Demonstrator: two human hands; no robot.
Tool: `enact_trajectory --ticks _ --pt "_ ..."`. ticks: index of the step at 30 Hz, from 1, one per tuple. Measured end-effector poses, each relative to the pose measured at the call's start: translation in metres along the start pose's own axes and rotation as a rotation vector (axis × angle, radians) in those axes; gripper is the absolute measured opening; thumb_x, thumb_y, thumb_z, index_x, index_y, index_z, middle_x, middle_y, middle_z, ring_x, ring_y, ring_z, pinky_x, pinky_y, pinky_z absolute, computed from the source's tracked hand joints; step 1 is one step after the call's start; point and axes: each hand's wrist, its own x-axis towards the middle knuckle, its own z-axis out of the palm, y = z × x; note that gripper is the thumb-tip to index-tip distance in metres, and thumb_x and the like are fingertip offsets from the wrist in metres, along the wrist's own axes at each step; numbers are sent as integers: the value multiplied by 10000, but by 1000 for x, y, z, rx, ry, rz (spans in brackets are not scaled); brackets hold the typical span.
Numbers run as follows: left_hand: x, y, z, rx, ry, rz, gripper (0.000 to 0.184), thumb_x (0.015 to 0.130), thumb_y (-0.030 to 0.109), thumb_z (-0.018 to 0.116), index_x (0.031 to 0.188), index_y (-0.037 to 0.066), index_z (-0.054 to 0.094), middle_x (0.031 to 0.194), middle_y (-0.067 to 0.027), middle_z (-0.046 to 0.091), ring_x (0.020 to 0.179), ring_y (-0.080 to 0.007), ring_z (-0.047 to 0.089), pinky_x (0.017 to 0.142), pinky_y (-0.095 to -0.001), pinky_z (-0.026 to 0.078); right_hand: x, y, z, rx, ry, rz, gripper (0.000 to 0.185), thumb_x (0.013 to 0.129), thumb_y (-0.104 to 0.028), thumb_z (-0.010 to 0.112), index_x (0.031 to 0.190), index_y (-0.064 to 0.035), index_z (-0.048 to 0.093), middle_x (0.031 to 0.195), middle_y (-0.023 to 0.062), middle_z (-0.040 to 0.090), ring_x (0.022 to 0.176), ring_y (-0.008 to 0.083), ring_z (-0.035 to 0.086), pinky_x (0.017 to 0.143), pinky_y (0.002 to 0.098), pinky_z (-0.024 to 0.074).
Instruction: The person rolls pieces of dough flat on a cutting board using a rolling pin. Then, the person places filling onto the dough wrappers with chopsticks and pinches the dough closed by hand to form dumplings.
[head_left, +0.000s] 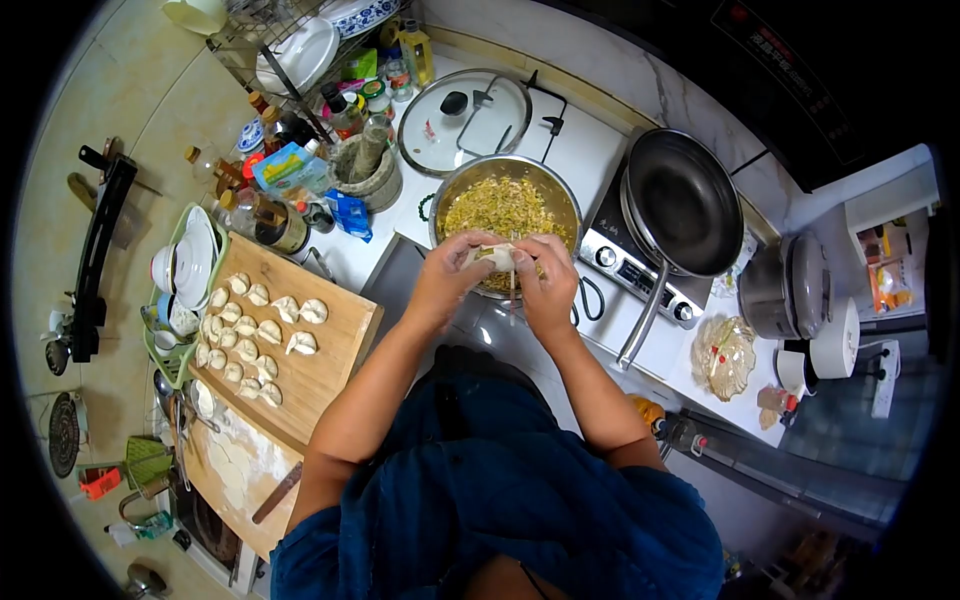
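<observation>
A pale, floury dumpling [497, 258] is pinched between my two hands, over the near side of a metal bowl [571, 192]. My left hand [450, 272] grips its left side and my right hand [545, 280] its right side. Chopped filling [503, 205] in yellow-green and beige fills the bowl behind my fingers. A thin stick-like utensil [513, 285] shows by my right hand; how it is held is hidden. To the left, several folded dumplings [245, 326] lie in rows on a wooden board [330, 365].
A glass lid [425, 120] lies behind the bowl. On the right, a black frying pan [685, 200] sits on an induction cooker [598, 235], its handle toward me. Bottles and a stone mortar [375, 188] crowd the left back. A floured board [265, 460] is at lower left.
</observation>
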Motion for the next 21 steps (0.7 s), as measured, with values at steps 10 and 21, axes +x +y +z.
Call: enact_trajectory --ticks 10,21 --pt "-1 -1 -4 414 5 276 305 824 -32 626 1108 18 528 1102 -101 632 1089 -169 595 955 -301 450 4 -12 -5 -44 -83 -101 161 796 -71 731 949 -24 725 921 146 656 893 311 621 798 385 497" --pt "-10 14 -4 719 16 469 155 807 39 692 918 43 584 1138 -148 665 1075 -311 637 915 -370 489 2 -15 -5 -153 -70 -235 116 787 -58 725 888 -24 679 897 146 642 877 327 613 768 409 494"
